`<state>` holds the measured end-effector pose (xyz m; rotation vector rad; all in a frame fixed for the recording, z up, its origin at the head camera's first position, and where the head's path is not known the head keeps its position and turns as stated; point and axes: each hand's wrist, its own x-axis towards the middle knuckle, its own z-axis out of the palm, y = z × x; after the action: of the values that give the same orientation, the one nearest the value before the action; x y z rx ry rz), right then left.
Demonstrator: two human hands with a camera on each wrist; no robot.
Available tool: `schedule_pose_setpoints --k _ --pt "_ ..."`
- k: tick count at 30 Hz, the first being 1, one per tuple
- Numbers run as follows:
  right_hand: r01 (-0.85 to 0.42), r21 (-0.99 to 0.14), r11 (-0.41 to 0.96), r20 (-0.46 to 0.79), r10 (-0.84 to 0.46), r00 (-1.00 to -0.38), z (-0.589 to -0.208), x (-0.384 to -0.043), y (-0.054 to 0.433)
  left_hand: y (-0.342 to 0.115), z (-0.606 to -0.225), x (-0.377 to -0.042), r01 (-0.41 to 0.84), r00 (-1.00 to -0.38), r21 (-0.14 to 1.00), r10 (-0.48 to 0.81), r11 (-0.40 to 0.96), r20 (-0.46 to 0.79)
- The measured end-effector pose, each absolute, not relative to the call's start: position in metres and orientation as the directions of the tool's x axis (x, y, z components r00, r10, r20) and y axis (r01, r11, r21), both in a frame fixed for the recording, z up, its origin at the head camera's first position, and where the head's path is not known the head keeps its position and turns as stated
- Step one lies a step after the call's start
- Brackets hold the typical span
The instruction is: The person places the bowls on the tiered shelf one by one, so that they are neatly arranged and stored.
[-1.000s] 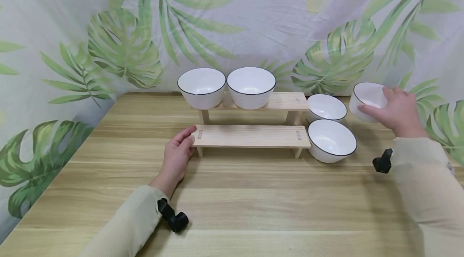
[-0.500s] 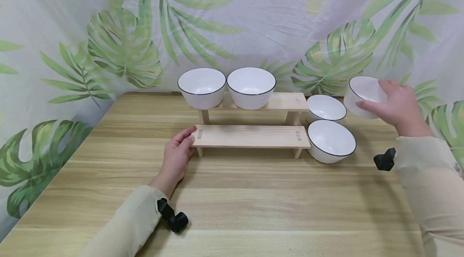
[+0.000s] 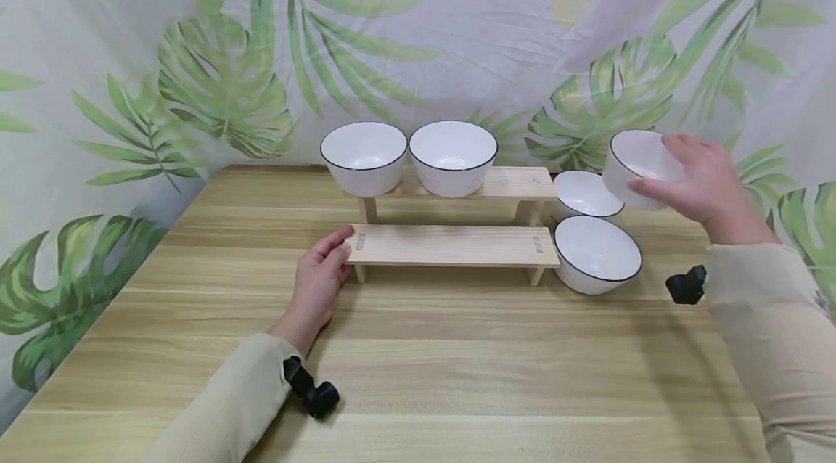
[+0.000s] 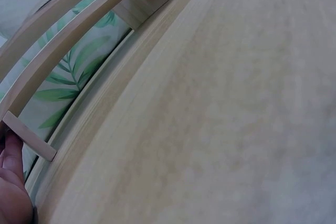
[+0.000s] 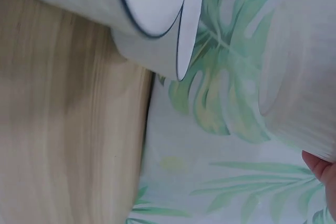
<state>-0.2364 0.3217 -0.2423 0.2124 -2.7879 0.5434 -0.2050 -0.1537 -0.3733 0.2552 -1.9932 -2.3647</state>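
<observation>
My right hand (image 3: 708,183) grips a white bowl (image 3: 636,176) with a dark rim, thumb at its near side and fingers over the far rim. In the right wrist view the held bowl (image 5: 302,77) is up off the table. My left hand (image 3: 316,278) holds the left end of the lower wooden shelf (image 3: 451,245), fingers on top and thumb at the front edge. The left wrist view shows its fingers (image 4: 13,156) against the shelf's leg (image 4: 31,137). Two more white bowls, a left one (image 3: 363,158) and a right one (image 3: 453,158), stand side by side on the upper shelf (image 3: 516,181).
Right of the shelves, a front bowl (image 3: 597,254) and a back bowl (image 3: 586,193) stand on the wooden table (image 3: 457,376). The held bowl overlaps the back one in the head view. A leaf-print cloth (image 3: 457,35) hangs behind the table.
My right hand has lifted the bowl a little and carried it leftward, towards the back bowl beside the shelves. My left hand has stayed on the lower shelf.
</observation>
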Motion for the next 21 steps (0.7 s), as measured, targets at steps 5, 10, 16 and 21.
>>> schedule_pose_setpoints --k 5,10,16,21 --pt "-0.227 -0.343 0.911 0.324 -0.112 -0.939 -0.236 -0.237 0.312 -0.153 -0.372 -0.205 -0.073 -0.986 0.982 -0.138 -0.174 -0.098" --pt "-0.248 -0.328 0.912 0.321 -0.139 -0.937 -0.232 -0.239 0.303 -0.153 -0.372 -0.205 -0.077 -0.985 0.981 -0.139 -0.177 -0.102" --pt "-0.262 -0.325 0.909 0.309 -0.159 -0.938 -0.229 -0.240 0.292 -0.154 -0.372 -0.206 -0.083 -0.985 0.981 -0.136 -0.178 -0.108" --pt "-0.292 -0.308 0.905 0.302 -0.198 -0.932 -0.226 -0.239 0.282 -0.153 -0.372 -0.205 -0.087 -0.985 0.981 -0.134 -0.173 -0.111"
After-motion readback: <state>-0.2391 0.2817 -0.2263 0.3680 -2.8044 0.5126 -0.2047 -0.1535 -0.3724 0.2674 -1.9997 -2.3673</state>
